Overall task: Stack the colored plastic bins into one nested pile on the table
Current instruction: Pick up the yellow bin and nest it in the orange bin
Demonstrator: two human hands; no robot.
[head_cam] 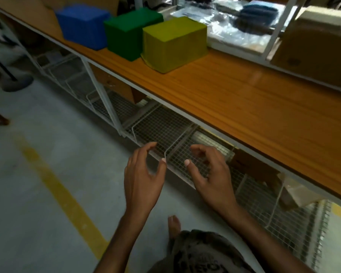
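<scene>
Three coloured plastic bins, unstacked, in a row on the far left part of the tabletop: blue bin furthest left, green bin in the middle, yellow bin nearest the camera and rightmost. All three appear to stand mouth down, closed base uppermost; the yellow one shows a flared rim against the wood. Neighbouring bins sit just beside each other; whether they touch cannot be told. None is nested in another. Tabletop: orange-brown wood grain with a pale edge, on a white metal frame. Left hand and right hand: both held in the air in front of the tabletop's near edge, well apart from the bins, palms turned inward towards each other. Grip of each: fingers loosely curled, thumb and fingers apart, holding nothing. Bare forearms enter from the bottom of the view. Below the tabletop: a wire mesh shelf with raised wire dividers, seen behind the hands. At the back of the tabletop, to the right of the bins: crumpled clear plastic bags and a cardboard box, with white frame uprights between them. Floor: grey concrete, crossed by a yellow painted line. A bare foot shows on the floor between the forearms.
</scene>
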